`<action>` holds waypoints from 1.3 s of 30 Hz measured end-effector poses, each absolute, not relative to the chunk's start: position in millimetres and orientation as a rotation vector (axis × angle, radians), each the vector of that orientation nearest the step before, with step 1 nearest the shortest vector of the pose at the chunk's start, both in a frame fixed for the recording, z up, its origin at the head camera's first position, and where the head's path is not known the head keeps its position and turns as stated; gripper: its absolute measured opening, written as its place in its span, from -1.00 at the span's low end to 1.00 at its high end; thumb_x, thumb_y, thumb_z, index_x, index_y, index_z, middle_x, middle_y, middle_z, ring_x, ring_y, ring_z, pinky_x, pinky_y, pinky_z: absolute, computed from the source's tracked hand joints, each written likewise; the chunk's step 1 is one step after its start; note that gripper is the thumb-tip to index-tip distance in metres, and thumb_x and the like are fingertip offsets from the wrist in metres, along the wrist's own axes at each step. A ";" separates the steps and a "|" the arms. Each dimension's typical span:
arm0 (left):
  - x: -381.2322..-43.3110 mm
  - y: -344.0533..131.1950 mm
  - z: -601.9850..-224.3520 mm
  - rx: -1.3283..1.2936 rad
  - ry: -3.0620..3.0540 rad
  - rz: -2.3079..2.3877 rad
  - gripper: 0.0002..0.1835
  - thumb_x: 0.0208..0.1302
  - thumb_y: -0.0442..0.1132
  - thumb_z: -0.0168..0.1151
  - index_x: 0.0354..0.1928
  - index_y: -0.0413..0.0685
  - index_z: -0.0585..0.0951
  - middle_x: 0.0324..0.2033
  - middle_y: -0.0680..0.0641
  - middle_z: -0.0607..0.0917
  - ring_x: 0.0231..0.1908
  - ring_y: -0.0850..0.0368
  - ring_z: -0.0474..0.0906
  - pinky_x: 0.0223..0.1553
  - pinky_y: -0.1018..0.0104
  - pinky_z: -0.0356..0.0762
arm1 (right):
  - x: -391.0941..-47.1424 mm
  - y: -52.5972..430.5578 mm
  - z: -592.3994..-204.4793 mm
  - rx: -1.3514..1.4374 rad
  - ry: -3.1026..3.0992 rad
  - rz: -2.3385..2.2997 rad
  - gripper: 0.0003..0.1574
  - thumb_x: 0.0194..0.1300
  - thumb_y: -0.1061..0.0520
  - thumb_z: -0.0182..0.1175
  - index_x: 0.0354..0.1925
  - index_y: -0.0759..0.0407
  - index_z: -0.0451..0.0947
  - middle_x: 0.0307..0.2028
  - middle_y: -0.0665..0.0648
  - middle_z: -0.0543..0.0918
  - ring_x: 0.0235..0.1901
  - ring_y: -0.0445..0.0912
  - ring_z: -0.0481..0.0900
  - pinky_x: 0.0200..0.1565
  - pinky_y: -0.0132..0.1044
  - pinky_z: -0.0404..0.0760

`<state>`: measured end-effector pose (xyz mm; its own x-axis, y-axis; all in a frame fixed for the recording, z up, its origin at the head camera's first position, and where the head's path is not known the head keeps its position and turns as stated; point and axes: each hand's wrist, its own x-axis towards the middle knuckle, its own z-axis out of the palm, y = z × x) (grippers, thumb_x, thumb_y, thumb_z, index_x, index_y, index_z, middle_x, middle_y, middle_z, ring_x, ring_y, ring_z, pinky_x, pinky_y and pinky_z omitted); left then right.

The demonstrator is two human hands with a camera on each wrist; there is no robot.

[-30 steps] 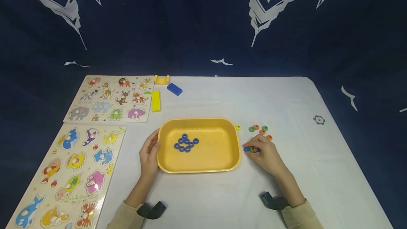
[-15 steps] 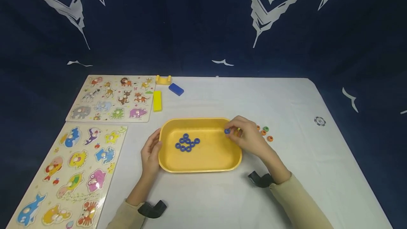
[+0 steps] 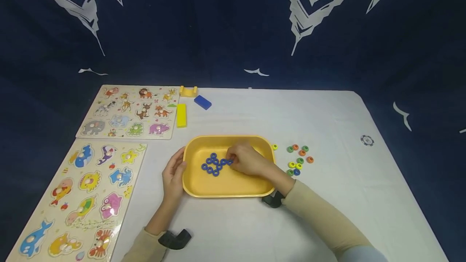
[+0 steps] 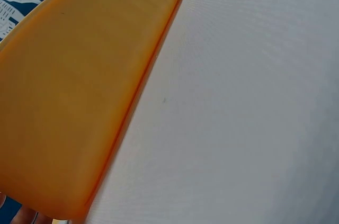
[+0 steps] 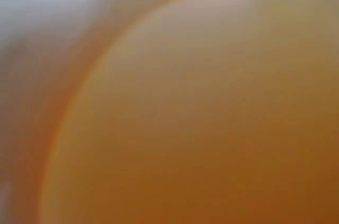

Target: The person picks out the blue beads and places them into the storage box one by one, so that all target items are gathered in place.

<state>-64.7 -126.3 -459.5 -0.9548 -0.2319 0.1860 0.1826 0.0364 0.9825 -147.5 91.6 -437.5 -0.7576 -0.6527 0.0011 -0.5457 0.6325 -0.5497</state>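
Note:
In the head view a yellow tray (image 3: 229, 191) lies on the white table, with several blue ring beads (image 3: 212, 165) grouped in its left half. My left hand (image 3: 173, 175) grips the tray's left end, thumb by the rim. In the left wrist view the tray's side (image 4: 95, 86) fills the left part, fingertips (image 4: 24, 216) at the lower corner. My right hand (image 3: 247, 159) is inside the tray, its fingertips pinching a blue bead (image 3: 230, 162) beside the group; the fingers partly hide it. The right wrist view shows only a blurred tray wall (image 5: 175, 128).
Right of the tray lie several loose beads (image 3: 300, 160) in green, orange, yellow and blue. Two animal puzzle boards (image 3: 127, 112) cover the left side. A yellow block (image 3: 181, 115), a blue block (image 3: 202, 102) and a notched yellow piece (image 3: 188, 91) lie at the back.
My right hand has picked up a blue bead from the loose beads and carried it left, over the rim, down beside the group. The left hand stays at the tray.

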 end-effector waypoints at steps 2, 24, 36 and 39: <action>-64.6 -126.5 -459.3 0.058 -2.028 -1.994 -0.59 0.23 -0.50 -0.14 0.15 -0.30 0.35 0.08 -0.25 0.44 0.01 -0.10 0.39 0.03 0.40 0.46 | -147.0 89.6 -438.1 -0.985 2.627 -0.839 -0.73 -0.11 0.31 0.27 -0.31 0.19 0.59 -0.40 0.02 0.61 -0.42 -0.25 0.50 -0.30 -0.47 0.52; -63.4 -126.1 -457.3 0.053 -2.033 -2.010 -0.58 0.24 -0.49 -0.16 0.16 -0.29 0.33 0.07 -0.27 0.43 0.00 -0.19 0.37 0.01 0.33 0.48 | -90.0 234.7 -441.5 -0.626 2.909 -1.596 -0.45 -0.15 0.35 0.36 -0.09 0.15 0.54 -0.37 0.16 0.53 -0.46 -0.25 0.45 -0.52 -0.52 0.51; -62.7 -126.2 -457.8 0.062 -2.043 -2.002 -0.59 0.25 -0.48 -0.14 0.16 -0.28 0.33 0.06 -0.26 0.44 0.00 -0.14 0.39 0.00 0.36 0.49 | -78.7 268.3 -477.7 -0.333 2.983 -1.513 -0.49 -0.16 0.26 0.39 -0.13 0.15 0.56 -0.40 0.12 0.54 -0.49 -0.21 0.46 -0.53 -0.53 0.50; -63.0 -126.1 -457.7 0.060 -2.044 -2.002 -0.59 0.25 -0.48 -0.15 0.16 -0.28 0.33 0.06 -0.27 0.44 0.00 -0.11 0.40 0.00 0.38 0.48 | -78.9 268.1 -481.9 -0.303 3.007 -1.446 -0.47 -0.20 0.24 0.41 -0.14 0.09 0.56 -0.41 0.06 0.53 -0.50 -0.23 0.44 -0.54 -0.52 0.49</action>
<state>-63.0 -126.1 -457.7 -0.9603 -0.2224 0.1687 0.1641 0.0391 0.9857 -78.9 268.1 -481.9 -0.9620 -0.0710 0.2635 -0.2502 0.6152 -0.7476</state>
